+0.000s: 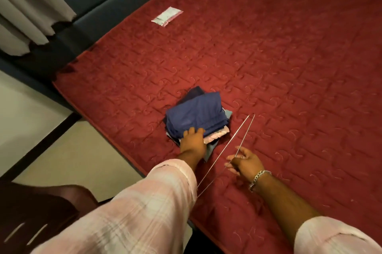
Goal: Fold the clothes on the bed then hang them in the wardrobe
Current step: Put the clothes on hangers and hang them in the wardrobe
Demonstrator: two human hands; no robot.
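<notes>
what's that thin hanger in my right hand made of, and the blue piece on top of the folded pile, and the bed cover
Hanger: looks like bare metal wire, thin and silvery with a slight glint.
Blue garment: soft woven cloth, matte, folded with gentle creases; the fibre cannot be told.
Bed cover: dark red quilted fabric, apparently plush, with stitched curl patterns and a faint sheen.

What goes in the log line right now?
left hand: on folded clothes | right hand: holds wire hanger | bed

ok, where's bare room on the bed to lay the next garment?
Free: the red mattress right of the folded clothes stack, and the stretch between stack and plastic packet. Crowded: the near edge, where the left hand touches the stack and the right hand holds the wire hanger.
</notes>
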